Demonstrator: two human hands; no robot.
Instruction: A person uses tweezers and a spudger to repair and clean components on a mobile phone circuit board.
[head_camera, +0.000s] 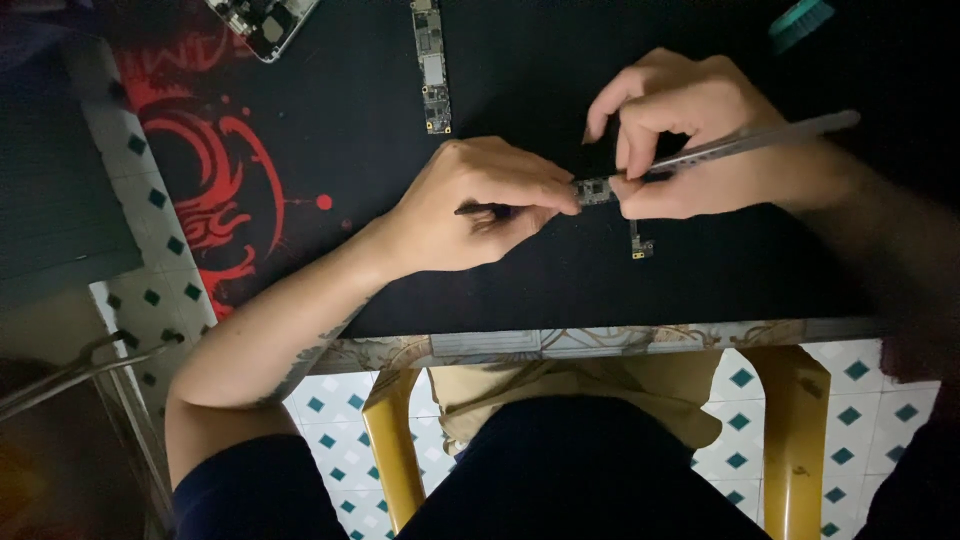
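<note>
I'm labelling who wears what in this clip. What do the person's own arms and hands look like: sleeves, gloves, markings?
Both hands are bare, with no gloves, rings or watch showing. The left hand leads to a bare forearm bearing a dark tattoo along its underside; a dark blue sleeve begins near the elbow. The right hand leads to a bare forearm that fades into shadow, so its sleeve cannot be made out.

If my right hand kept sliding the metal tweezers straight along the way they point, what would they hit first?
The right hand aims the silver metal tweezers leftward. They already meet the small circuit board piece; just beyond are the left hand's fingertips pinching it. Depth is hard to judge.
</note>
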